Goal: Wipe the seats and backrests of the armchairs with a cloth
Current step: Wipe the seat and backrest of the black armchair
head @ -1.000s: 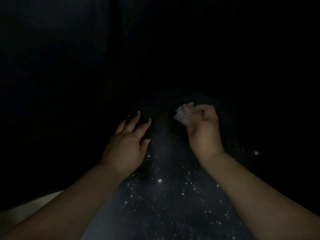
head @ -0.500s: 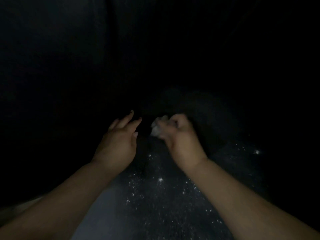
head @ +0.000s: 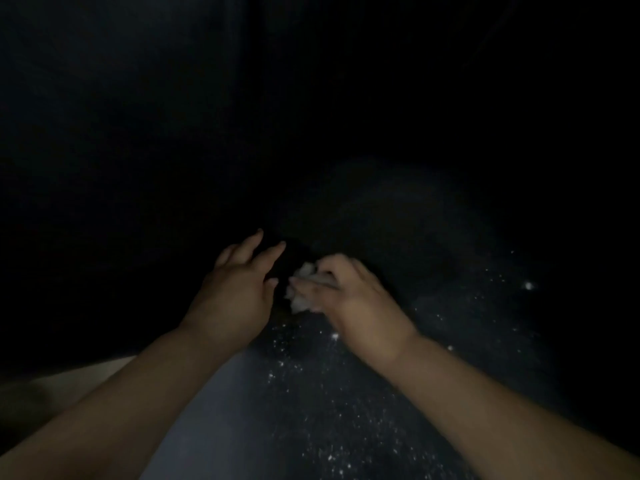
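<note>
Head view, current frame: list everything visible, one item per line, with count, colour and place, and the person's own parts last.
cloth: one, white, crumpled, centre of frame, on the seat.
seat: one, dark with pale specks, lower centre and right.
pale surface: one strip, off-white, lower left edge; too dim to identify.
dark background: black, upper frame; nothing distinguishable.
left hand: one, fingers straight, just left of the cloth.
right hand: one, fingers curled round the cloth.

I count two hands: left hand (head: 239,292), right hand (head: 360,303). One cloth (head: 304,289). One dark speckled seat (head: 346,410). Rest too dark to count.
</note>
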The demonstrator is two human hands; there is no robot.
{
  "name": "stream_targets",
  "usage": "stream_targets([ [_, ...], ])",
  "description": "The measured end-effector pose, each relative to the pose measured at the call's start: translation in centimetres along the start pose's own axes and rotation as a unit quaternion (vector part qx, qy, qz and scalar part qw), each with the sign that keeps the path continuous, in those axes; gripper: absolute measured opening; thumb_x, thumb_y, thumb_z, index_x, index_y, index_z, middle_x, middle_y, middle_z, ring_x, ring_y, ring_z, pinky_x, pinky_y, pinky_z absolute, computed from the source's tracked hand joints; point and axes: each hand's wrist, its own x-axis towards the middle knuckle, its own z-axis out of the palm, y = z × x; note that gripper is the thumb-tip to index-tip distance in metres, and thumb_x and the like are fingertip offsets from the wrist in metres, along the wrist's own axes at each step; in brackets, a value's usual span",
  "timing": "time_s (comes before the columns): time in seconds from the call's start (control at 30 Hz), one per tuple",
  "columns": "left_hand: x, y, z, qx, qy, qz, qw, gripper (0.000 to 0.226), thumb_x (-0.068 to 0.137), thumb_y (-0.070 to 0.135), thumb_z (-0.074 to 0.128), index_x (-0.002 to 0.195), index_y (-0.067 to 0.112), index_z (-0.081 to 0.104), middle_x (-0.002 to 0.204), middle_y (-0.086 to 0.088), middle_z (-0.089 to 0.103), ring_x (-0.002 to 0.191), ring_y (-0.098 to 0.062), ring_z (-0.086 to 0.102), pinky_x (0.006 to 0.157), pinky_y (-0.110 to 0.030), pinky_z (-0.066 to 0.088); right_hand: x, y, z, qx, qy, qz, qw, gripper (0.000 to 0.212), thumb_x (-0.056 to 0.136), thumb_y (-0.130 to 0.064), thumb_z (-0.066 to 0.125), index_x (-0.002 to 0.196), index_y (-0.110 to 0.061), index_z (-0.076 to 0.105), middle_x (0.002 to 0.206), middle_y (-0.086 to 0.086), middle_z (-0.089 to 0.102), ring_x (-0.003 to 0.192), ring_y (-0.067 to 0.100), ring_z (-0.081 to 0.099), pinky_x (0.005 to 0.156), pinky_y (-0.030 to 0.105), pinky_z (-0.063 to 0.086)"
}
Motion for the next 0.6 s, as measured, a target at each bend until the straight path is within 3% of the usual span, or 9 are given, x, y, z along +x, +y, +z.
stream_targets([
  [0.07, -0.5, -0.5, 0.1, -0.007, -0.006, 0.002, 1.0, 0.059, 0.095, 0.014, 0.051, 0.148, 0.034, 0.033, 0.16, 0.001, 0.015, 0.142, -0.022, 0.016, 0.111, -0.029, 0.021, -0.3, 2.3, -1.2, -0.057, 0.022, 0.001, 0.998, 0.026, 0.082, -0.063, 0.055, 0.1, -0.044, 0.054, 0.098, -0.019, 0.057, 0.092, 0.005, 0.057, 0.079, 0.026, 0.05],
  [0.17, -1.1, -1.1, 0.1, -0.007, -0.003, 0.001, 1.0, 0.063, 0.094, 0.007, 0.049, 0.148, 0.034, 0.032, 0.16, 0.002, 0.014, 0.143, -0.022, 0.016, 0.112, -0.028, 0.021, 1.7, 4.3, -2.1, -0.064, 0.094, 0.052, 0.992, 0.024, 0.09, -0.025, 0.059, 0.111, -0.037, 0.059, 0.113, 0.009, 0.054, 0.099, 0.022, 0.051, 0.083, 0.032, 0.045],
  [0.23, -1.4, -1.2, 0.0, -0.01, -0.003, -0.005, 1.0, 0.063, 0.094, 0.007, 0.049, 0.148, 0.035, 0.031, 0.161, 0.004, 0.012, 0.143, -0.02, 0.015, 0.112, -0.028, 0.021, 2.8, 2.1, -1.2, 0.028, 0.117, 0.097, 0.988, 0.01, 0.085, -0.031, 0.067, 0.092, -0.032, 0.06, 0.106, 0.014, 0.059, 0.095, 0.024, 0.057, 0.083, 0.037, 0.047],
  [0.27, -1.5, -1.3, 0.0, -0.013, -0.004, -0.01, 1.0, 0.063, 0.095, 0.007, 0.049, 0.148, 0.035, 0.031, 0.161, 0.005, 0.011, 0.143, -0.019, 0.014, 0.111, -0.026, 0.02, 2.2, 0.7, -0.7, 0.076, 0.11, 0.125, 0.983, 0.018, 0.081, -0.042, 0.07, 0.085, -0.029, 0.058, 0.1, 0.012, 0.062, 0.092, 0.025, 0.062, 0.082, 0.041, 0.05],
  [0.33, -1.9, -1.5, 0.0, -0.017, -0.004, -0.016, 1.0, 0.062, 0.095, 0.009, 0.049, 0.148, 0.035, 0.031, 0.161, 0.005, 0.01, 0.143, -0.018, 0.013, 0.108, -0.022, 0.017, 0.2, -0.8, 1.0, 0.091, 0.052, 0.079, 0.991, 0.037, 0.073, -0.066, 0.067, 0.084, -0.031, 0.057, 0.098, -0.006, 0.062, 0.091, 0.017, 0.063, 0.082, 0.048, 0.052],
  [0.4, -2.5, -1.7, 0.1, -0.015, -0.009, -0.02, 1.0, 0.061, 0.095, 0.011, 0.05, 0.148, 0.035, 0.03, 0.161, 0.006, 0.009, 0.143, -0.018, 0.013, 0.107, -0.02, 0.016, -1.6, -0.6, 1.1, 0.028, 0.005, 0.036, 0.999, 0.041, 0.072, -0.077, 0.058, 0.089, -0.04, 0.057, 0.096, -0.025, 0.052, 0.09, -0.003, 0.056, 0.08, 0.037, 0.05],
  [0.47, -3.1, -2.1, 0.1, -0.007, -0.012, -0.023, 1.0, 0.062, 0.095, 0.015, 0.052, 0.148, 0.036, 0.029, 0.161, 0.007, 0.008, 0.142, -0.019, 0.013, 0.11, -0.023, 0.019, -2.3, 1.0, 0.2, -0.013, 0.013, 0.016, 1.0, 0.035, 0.077, -0.07, 0.059, 0.096, -0.041, 0.059, 0.102, -0.026, 0.052, 0.094, -0.003, 0.055, 0.083, 0.035, 0.048],
  [0.53, -3.6, -2.7, 0.2, -0.004, -0.018, -0.027, 0.999, 0.063, 0.095, 0.02, 0.052, 0.149, 0.039, 0.026, 0.161, 0.008, 0.006, 0.142, -0.018, 0.012, 0.112, -0.027, 0.021, -1.6, 3.1, -1.0, -0.041, 0.051, 0.025, 0.998, 0.022, 0.089, -0.046, 0.055, 0.109, -0.038, 0.061, 0.117, -0.003, 0.053, 0.105, 0.017, 0.054, 0.088, 0.038, 0.046],
  [0.6, -4.0, -3.0, 0.2, -0.004, -0.033, -0.031, 0.999, 0.065, 0.095, 0.024, 0.053, 0.15, 0.04, 0.021, 0.161, 0.009, 0.004, 0.142, -0.017, 0.011, 0.115, -0.031, 0.023, -0.3, 3.2, -0.9, -0.027, 0.104, 0.082, 0.991, 0.021, 0.09, -0.034, 0.058, 0.11, -0.036, 0.059, 0.119, 0.007, 0.051, 0.107, 0.02, 0.052, 0.093, 0.037, 0.045],
])
